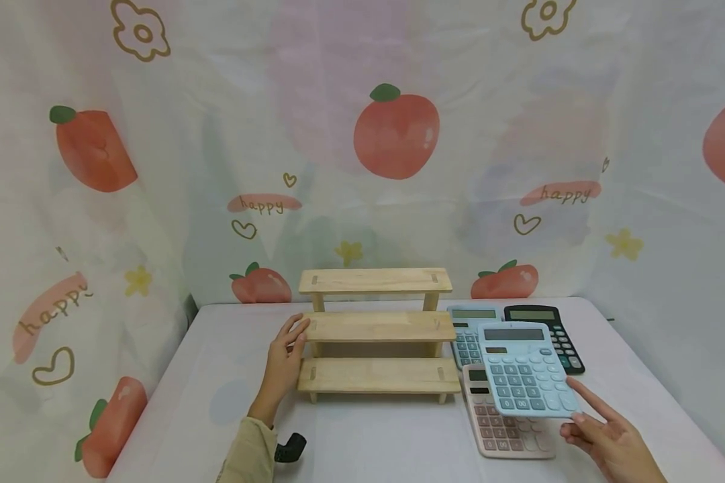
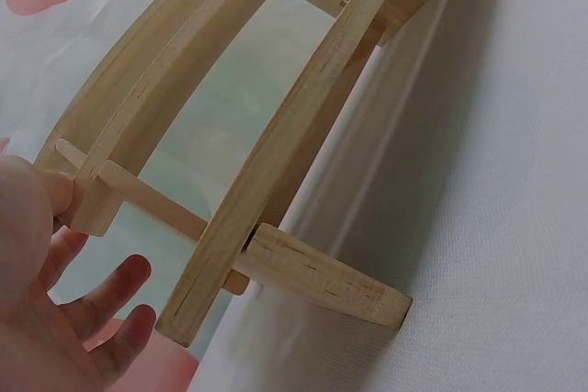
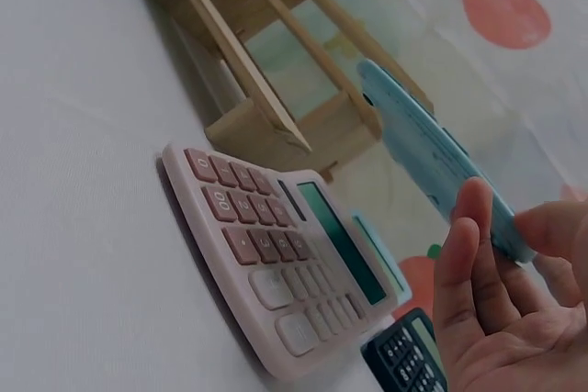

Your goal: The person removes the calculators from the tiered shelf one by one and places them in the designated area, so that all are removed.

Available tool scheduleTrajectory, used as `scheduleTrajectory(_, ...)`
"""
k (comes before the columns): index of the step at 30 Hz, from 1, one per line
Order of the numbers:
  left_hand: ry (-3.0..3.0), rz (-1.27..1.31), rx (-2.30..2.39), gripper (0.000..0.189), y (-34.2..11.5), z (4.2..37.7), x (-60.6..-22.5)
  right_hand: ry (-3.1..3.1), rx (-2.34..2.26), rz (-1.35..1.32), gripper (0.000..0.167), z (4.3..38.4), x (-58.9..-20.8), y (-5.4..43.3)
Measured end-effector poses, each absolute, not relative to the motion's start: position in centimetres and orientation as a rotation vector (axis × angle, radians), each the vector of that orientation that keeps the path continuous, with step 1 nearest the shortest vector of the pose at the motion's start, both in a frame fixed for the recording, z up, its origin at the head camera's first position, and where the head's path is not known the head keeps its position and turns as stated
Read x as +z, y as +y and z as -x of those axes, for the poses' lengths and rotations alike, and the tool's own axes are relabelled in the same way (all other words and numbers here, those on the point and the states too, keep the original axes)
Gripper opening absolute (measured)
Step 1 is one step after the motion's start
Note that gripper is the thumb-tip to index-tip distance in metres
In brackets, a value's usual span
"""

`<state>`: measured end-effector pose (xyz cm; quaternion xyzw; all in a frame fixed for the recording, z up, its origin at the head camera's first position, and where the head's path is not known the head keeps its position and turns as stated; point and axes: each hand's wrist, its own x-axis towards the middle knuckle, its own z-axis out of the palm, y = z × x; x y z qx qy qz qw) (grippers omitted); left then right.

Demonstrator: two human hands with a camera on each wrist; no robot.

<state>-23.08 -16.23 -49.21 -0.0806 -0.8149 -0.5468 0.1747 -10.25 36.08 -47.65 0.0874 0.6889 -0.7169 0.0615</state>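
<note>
A three-tier wooden stand (image 1: 377, 327) rises in steps on the white table. At its left side, my left hand (image 1: 284, 365) holds the end of the middle shelf (image 2: 184, 52) between thumb and index finger, the other fingers spread below. My right hand (image 1: 616, 436) pinches a light blue calculator (image 1: 522, 369) by its lower right corner. In the right wrist view this calculator (image 3: 423, 140) is raised above the table, seen nearly edge-on. Beneath it lies a pink calculator (image 1: 510, 444), partly covered from the head view.
Behind the raised calculator, a second blue calculator (image 1: 472, 313) and a black calculator (image 1: 570, 345) lie right of the stand. A curved black piece (image 1: 291, 448) shows beside the left sleeve (image 1: 250, 449). Fruit-printed cloth (image 1: 399, 221) hangs around the table.
</note>
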Motion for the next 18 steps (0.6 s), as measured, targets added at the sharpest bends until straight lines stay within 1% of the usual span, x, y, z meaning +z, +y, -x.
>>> scheduleTrajectory(13,-2.290,0.258,-1.526,0.036,-16.2,23.1,-49.2,2.096,-2.059,-0.419,0.077,9.8,-48.4,38.5)
scheduleTrajectory(18,-2.292,0.261,-1.501,0.036,-16.3,23.3,-49.4,2.076,-2.057,-0.472,0.078,9.8,-49.0,39.5)
